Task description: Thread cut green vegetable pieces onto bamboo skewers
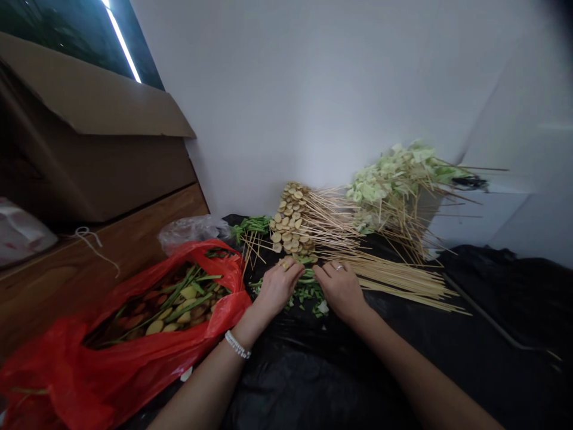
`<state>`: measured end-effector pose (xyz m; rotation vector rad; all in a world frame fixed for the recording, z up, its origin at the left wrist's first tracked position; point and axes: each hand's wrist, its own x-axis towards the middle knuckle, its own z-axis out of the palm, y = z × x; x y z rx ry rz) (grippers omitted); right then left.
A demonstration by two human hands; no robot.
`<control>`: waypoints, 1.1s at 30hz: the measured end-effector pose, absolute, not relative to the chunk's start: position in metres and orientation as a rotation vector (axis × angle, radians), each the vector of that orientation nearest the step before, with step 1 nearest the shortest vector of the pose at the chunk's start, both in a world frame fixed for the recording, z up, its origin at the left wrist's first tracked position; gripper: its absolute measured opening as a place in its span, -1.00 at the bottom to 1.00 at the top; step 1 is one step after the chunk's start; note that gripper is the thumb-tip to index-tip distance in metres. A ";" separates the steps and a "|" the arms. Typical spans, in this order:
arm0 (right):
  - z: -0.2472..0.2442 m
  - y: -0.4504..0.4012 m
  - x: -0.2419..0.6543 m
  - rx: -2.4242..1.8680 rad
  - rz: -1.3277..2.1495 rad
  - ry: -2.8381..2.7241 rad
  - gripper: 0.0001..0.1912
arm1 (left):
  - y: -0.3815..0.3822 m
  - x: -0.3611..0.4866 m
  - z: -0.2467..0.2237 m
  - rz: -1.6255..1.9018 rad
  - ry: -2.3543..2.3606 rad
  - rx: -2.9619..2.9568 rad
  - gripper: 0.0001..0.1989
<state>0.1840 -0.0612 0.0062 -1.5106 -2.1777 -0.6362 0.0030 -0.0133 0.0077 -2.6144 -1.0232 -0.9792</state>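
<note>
My left hand (278, 288), with a ring and a beaded bracelet, has its fingers closed on one end of some green vegetable stems (308, 275). The fingers of my right hand (341, 289), also ringed, close on the other end. Short cut greens (308, 295) lie scattered under and between both hands on black plastic sheeting (286, 370). Just beyond my fingers is a stack of skewered pale round slices (292, 221), the sticks pointing right. Bare wooden skewers (407, 283) lie in a bundle beside my right hand.
A red plastic bag (147, 364) at left holds mixed vegetable pieces. Skewered green bunches (251, 226) and a clear bag (194, 230) lie behind it. Skewered pale leaves (394, 176) are heaped by the white wall (313, 89). A cardboard box (98, 167) stands at far left.
</note>
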 end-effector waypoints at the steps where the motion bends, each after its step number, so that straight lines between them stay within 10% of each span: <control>1: 0.007 -0.062 0.183 -1.519 -0.665 -2.188 -0.81 | -0.014 0.004 0.008 -0.949 -1.029 -2.630 -0.78; 21: 0.007 -0.063 0.182 -1.309 -0.309 -2.346 -0.78 | -0.021 0.002 0.024 -1.062 -1.045 -3.239 -0.75; 33: 0.006 -0.068 0.174 -1.117 0.083 -1.990 -0.70 | -0.016 0.003 0.016 -1.799 -1.428 -3.619 -0.67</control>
